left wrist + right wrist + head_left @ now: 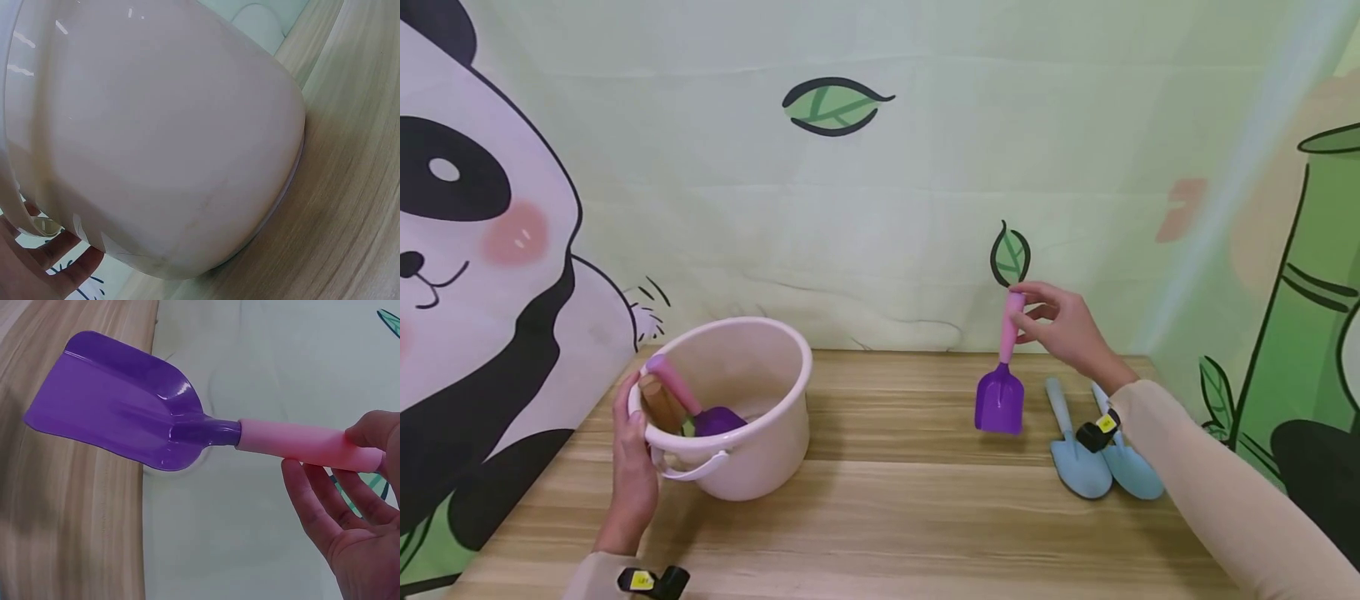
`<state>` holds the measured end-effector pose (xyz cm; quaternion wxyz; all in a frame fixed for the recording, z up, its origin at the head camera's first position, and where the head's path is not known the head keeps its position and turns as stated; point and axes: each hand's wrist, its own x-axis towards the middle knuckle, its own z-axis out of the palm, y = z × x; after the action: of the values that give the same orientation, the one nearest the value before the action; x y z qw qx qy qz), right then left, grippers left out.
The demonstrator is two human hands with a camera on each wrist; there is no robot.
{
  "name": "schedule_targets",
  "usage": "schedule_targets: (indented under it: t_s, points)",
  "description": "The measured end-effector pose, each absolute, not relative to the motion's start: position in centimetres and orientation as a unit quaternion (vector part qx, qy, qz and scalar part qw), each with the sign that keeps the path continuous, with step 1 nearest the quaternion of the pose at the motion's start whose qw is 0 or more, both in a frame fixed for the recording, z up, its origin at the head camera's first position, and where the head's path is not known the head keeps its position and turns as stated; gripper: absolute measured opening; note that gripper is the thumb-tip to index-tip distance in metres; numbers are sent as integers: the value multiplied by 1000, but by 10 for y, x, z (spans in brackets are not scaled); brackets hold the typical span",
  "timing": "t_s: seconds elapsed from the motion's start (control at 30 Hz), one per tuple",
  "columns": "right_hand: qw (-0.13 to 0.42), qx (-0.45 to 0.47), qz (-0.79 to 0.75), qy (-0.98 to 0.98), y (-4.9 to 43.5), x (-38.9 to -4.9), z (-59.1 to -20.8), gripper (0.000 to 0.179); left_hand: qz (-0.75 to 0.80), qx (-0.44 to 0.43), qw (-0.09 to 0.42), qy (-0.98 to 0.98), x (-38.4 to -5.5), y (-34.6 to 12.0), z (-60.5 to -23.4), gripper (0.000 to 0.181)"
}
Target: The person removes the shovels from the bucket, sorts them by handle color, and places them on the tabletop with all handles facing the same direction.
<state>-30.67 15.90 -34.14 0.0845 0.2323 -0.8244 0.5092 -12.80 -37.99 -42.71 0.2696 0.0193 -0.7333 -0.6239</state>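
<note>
Well, the purple spade (1000, 396): hung nearly upright above the wooden table (895, 517), its long axis running from just past twelve o'clock at the top to just past six at the blade; it appeared clear of the boards.
Pink handle (1008, 340): sat in the right hand (1063, 325), pinched near its upper end between thumb and fingertips.
Bucket (767, 458): stood at about nine o'clock from the held spade, well apart. Any next move, I judged, turned on that sideways gap, with the right hand at the spade and the left hand (634, 467) at the bucket.
Left hand on the rim: touched the bucket between eight and nine o'clock, fingers along the outside; I could not tell whether the thumb hooked over to grip.
Inside the bucket: a second spade (722, 421) leaned with its handle toward ten o'clock, a brown stick-like thing (658, 404) just beside it.
Blue trowels (1081, 468): two lay side by side at about four o'clock from the held spade, one partly hidden.
Right wrist view: plainly showed thumb and fingertips on opposite sides of the handle, and the blade's hollow.
Left wrist view: showed fingers against the bucket's outer wall, hidden from the head view, which alone showed the bucket's contents and the trowels.
</note>
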Motion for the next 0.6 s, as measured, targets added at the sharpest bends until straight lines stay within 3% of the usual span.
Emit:
schedule_targets:
  t_s: [0.6]
  points:
    - [23, 221, 528, -820, 164, -307, -362, 43, -627, 16, 271, -731, -130, -381, -429, 55]
